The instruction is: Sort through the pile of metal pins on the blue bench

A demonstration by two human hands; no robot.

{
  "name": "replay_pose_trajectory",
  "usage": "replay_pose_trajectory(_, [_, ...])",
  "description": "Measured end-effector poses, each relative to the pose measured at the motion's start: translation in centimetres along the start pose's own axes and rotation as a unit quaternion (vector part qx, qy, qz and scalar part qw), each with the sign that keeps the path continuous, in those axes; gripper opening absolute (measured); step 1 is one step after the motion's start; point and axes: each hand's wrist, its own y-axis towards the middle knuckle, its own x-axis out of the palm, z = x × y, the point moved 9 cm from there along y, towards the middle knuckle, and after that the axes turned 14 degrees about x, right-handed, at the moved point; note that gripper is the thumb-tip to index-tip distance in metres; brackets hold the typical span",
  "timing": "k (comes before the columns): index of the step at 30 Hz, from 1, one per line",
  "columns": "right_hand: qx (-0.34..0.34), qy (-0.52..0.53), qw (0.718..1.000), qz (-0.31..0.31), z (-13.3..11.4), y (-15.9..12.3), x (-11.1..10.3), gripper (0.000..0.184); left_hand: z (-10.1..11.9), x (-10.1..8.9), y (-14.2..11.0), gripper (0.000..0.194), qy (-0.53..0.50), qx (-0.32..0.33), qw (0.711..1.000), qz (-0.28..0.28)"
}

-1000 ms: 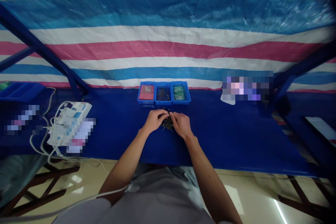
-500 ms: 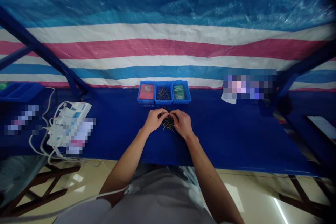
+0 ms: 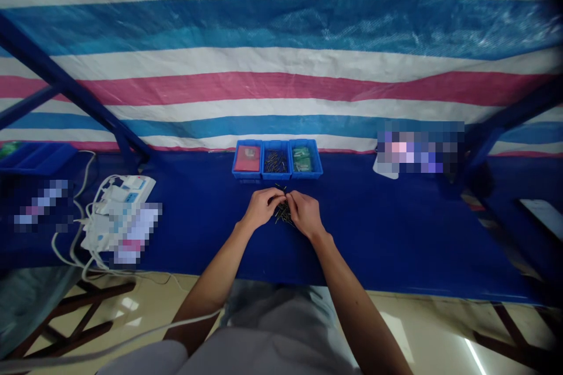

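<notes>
A small heap of dark thin metal pins [image 3: 284,213] lies on the blue table cover [image 3: 373,228]. My left hand [image 3: 260,207] and my right hand [image 3: 304,212] meet over the heap, fingers curled and pinched together at its top. What the fingertips hold is too small to name. Just behind the hands stand three joined blue bins: one with a red piece [image 3: 247,159], one with dark pins [image 3: 275,161], one with green parts [image 3: 303,159].
A white power strip with coiled cables [image 3: 115,211] lies at the left. A blue tray [image 3: 37,156] sits at the far left edge. Blue frame bars [image 3: 74,94] slant up on both sides before a striped tarp. A white sheet [image 3: 543,214] lies at the right.
Both hands have drawn closer together over the pin heap. The view has tilted slightly, so everything sits a little lower in the picture.
</notes>
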Motion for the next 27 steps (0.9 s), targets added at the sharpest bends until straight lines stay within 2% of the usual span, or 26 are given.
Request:
replay_pose_trajectory(5, [0.010, -0.003, 1.000, 0.017, 0.74, -0.02, -0.16, 0.042, -0.08, 0.33, 0.02, 0.017, 0.000, 0.003, 1.000, -0.012])
replay_pose_trajectory(10, [0.013, 0.095, 0.995, 0.004, 0.80, 0.02, -0.38, 0.025, -0.26, 0.02, 0.21, 0.019, 0.002, -0.017, 1.000, -0.018])
replay_pose_trajectory(15, [0.020, 0.134, 0.991, -0.002, 0.65, 0.12, -0.42, 0.025, -0.43, -0.11, 0.24, 0.021, -0.015, -0.030, 0.999, -0.012])
replay_pose_trajectory(27, [0.029, 0.080, 0.996, -0.012, 0.86, 0.16, 0.19, 0.030, -0.65, 0.29, 0.22, 0.016, -0.014, -0.016, 1.000, -0.020])
